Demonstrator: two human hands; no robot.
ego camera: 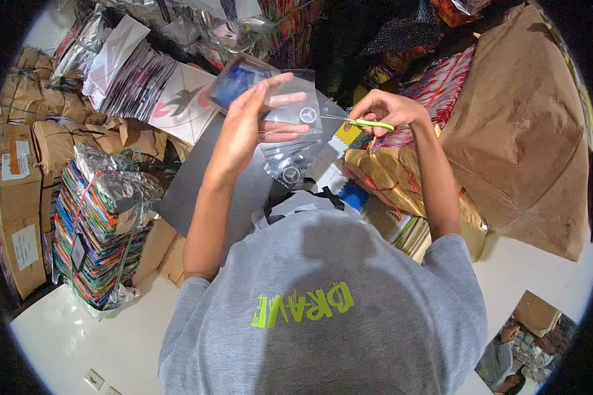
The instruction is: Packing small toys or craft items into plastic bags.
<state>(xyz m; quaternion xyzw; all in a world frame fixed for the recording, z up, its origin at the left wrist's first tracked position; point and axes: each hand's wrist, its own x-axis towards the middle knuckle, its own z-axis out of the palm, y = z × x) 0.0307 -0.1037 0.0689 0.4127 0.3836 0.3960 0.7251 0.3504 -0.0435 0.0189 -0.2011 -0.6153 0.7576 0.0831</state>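
Note:
My left hand (pixel 257 111) holds a clear plastic bag (pixel 289 106) with its fingers stretched out behind the film. The bag bears a round white emblem (pixel 308 115) near its right edge. Small green-handled scissors (pixel 373 124) are in my right hand (pixel 388 111); their thin blades point left, close beside the emblem. Whether the tips touch the film I cannot tell. More clear bags (pixel 289 160), fanned out, lie under the left hand, with a second round emblem on them. Behind that hand is a clear pack with dark blue contents (pixel 242 81). A dark grey board (pixel 205 173) lies below.
Stacked flat packs (pixel 101 237) and a cardboard box (pixel 20 207) stand at left. Tied white-covered sheets (pixel 180 98) lie at upper left. Gold-wrapped packs (pixel 390 173) and a large brown paper parcel (pixel 524 138) are at right. Another person's arms show at lower right.

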